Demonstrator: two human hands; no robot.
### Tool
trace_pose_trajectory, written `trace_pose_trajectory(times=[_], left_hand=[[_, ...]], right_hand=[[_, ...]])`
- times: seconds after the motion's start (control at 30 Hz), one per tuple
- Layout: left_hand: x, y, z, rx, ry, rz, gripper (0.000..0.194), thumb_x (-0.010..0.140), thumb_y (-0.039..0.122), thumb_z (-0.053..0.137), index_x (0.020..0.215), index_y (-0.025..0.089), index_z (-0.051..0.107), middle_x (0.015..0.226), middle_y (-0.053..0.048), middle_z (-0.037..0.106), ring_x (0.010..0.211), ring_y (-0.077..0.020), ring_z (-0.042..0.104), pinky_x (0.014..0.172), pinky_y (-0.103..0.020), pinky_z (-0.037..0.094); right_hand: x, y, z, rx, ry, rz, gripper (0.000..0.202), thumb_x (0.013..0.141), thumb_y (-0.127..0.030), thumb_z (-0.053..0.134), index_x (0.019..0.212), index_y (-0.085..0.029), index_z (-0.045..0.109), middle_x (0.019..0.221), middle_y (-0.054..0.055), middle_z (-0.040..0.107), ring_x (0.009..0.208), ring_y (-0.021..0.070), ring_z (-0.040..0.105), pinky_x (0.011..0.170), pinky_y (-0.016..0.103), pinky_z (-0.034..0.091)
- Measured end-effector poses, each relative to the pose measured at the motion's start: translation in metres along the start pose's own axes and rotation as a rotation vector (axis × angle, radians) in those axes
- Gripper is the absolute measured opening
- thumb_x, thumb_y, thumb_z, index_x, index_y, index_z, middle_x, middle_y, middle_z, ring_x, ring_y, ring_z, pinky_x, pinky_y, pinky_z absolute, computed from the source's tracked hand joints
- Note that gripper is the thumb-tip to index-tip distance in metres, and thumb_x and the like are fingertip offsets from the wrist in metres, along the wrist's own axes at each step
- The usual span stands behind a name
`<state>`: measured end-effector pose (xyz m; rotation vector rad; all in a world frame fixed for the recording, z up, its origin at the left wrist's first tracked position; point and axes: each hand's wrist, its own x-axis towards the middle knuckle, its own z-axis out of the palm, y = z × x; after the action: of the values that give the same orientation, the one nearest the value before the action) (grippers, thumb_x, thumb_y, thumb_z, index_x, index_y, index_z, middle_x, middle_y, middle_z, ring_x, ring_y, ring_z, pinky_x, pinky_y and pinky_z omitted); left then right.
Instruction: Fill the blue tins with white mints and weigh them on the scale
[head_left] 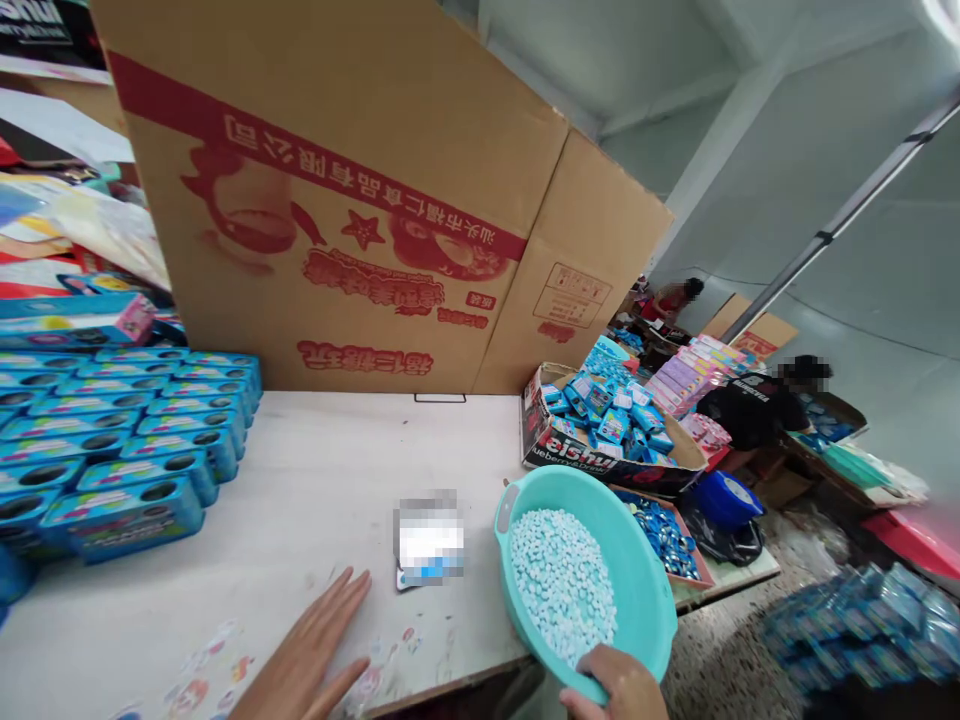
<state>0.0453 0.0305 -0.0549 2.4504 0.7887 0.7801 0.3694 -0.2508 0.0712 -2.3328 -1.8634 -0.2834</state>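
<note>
My left hand [311,650] lies over the white table [330,480], fingers stretched out, with nothing in it. Just beyond its fingertips is a small flat item [429,545], white and blue, its face blurred out. My right hand [619,685] grips the near rim of a turquoise plastic basin [641,590], thumb outside and fingers over the edge. Many small pale-blue candies [562,580] cover the basin's bottom. The basin sits tilted at the table's front right edge.
Rows of blue boxes with round holes [142,510] stand at left. A tall cardboard sheet [360,200] rises behind the table. Right of it are a carton of blue packets [607,455] and a tray of shiny blue pieces [667,535]. Two people work farther back.
</note>
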Motion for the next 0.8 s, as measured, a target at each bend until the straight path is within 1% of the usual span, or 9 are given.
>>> trace_pose_trajectory(times=[0.07, 0.1, 0.17, 0.23, 0.3, 0.43, 0.53, 0.67, 0.8], left_hand=[[-0.018, -0.005, -0.031, 0.049, -0.16, 0.081, 0.07, 0.085, 0.049, 0.054, 0.148, 0.037, 0.027, 0.153, 0.001, 0.035, 0.141, -0.0269, 0.036, 0.117, -0.044, 0.031], [-0.021, -0.005, -0.046, 0.04, -0.266, 0.106, 0.066, 0.086, 0.048, 0.054, 0.147, 0.038, 0.029, 0.151, 0.002, 0.037, 0.14, -0.0249, 0.038, 0.118, -0.041, 0.029], [-0.018, -0.004, -0.071, -0.039, -0.526, 0.165, 0.062, 0.086, 0.049, 0.053, 0.145, 0.039, 0.033, 0.151, 0.003, 0.038, 0.139, -0.023, 0.039, 0.119, -0.038, 0.026], [-0.009, -0.002, -0.086, -0.095, -0.624, 0.108, 0.061, 0.088, 0.049, 0.05, 0.145, 0.037, 0.033, 0.152, 0.003, 0.036, 0.141, -0.0233, 0.035, 0.119, -0.041, 0.023], [-0.001, 0.001, -0.091, -0.144, -0.686, 0.044, 0.061, 0.088, 0.049, 0.049, 0.145, 0.035, 0.034, 0.153, 0.001, 0.035, 0.143, -0.0238, 0.032, 0.12, -0.043, 0.021], [0.004, 0.007, -0.09, -0.193, -0.799, -0.024, 0.065, 0.086, 0.052, 0.051, 0.146, 0.031, 0.034, 0.154, -0.002, 0.032, 0.145, -0.0258, 0.027, 0.12, -0.046, 0.016], [0.0, 0.008, -0.088, -0.157, -0.868, 0.006, 0.071, 0.086, 0.056, 0.05, 0.148, 0.028, 0.029, 0.156, -0.003, 0.028, 0.146, -0.0269, 0.023, 0.121, -0.045, 0.012], [-0.008, 0.005, -0.087, -0.075, -0.868, 0.079, 0.074, 0.087, 0.058, 0.047, 0.15, 0.026, 0.026, 0.156, -0.005, 0.029, 0.146, -0.0259, 0.024, 0.121, -0.042, 0.011], [-0.013, 0.001, -0.085, -0.001, -0.892, 0.101, 0.073, 0.088, 0.058, 0.043, 0.15, 0.023, 0.027, 0.157, -0.007, 0.026, 0.147, -0.0272, 0.022, 0.121, -0.042, 0.009]], right_hand=[[0.009, -0.003, -0.016, 0.047, -0.16, -0.031, 0.045, 0.082, -0.066, 0.054, 0.076, -0.024, 0.068, 0.069, 0.002, 0.07, 0.063, 0.0183, 0.068, 0.057, 0.024, 0.049], [0.014, -0.003, -0.024, 0.071, -0.23, -0.059, 0.044, 0.081, -0.065, 0.057, 0.08, -0.024, 0.069, 0.075, 0.003, 0.072, 0.068, 0.0197, 0.069, 0.062, 0.026, 0.05], [0.023, -0.003, -0.035, 0.112, -0.326, -0.1, 0.044, 0.078, -0.065, 0.06, 0.088, -0.023, 0.071, 0.087, 0.007, 0.073, 0.079, 0.0232, 0.07, 0.07, 0.029, 0.053], [0.029, 0.0, -0.04, 0.153, -0.382, -0.134, 0.045, 0.078, -0.064, 0.061, 0.095, -0.023, 0.071, 0.095, 0.009, 0.073, 0.084, 0.025, 0.07, 0.07, 0.031, 0.055], [0.03, 0.005, -0.042, 0.193, -0.419, -0.154, 0.042, 0.079, -0.06, 0.062, 0.099, -0.024, 0.072, 0.098, 0.01, 0.074, 0.085, 0.0253, 0.07, 0.069, 0.031, 0.056], [0.023, 0.01, -0.045, 0.239, -0.467, -0.14, 0.036, 0.081, -0.054, 0.064, 0.103, -0.026, 0.071, 0.1, 0.008, 0.074, 0.088, 0.0252, 0.071, 0.072, 0.032, 0.057], [0.021, 0.009, -0.049, 0.243, -0.496, -0.092, 0.036, 0.081, -0.052, 0.064, 0.105, -0.026, 0.07, 0.099, 0.008, 0.073, 0.087, 0.0249, 0.07, 0.069, 0.032, 0.057], [0.026, 0.003, -0.055, 0.304, -0.583, -0.053, 0.036, 0.083, -0.051, 0.063, 0.106, -0.023, 0.068, 0.094, 0.008, 0.071, 0.086, 0.0239, 0.067, 0.07, 0.034, 0.055], [0.034, -0.003, -0.058, 0.361, -0.64, -0.029, 0.038, 0.086, -0.053, 0.058, 0.103, -0.019, 0.066, 0.09, 0.009, 0.067, 0.084, 0.0228, 0.064, 0.072, 0.034, 0.051]])
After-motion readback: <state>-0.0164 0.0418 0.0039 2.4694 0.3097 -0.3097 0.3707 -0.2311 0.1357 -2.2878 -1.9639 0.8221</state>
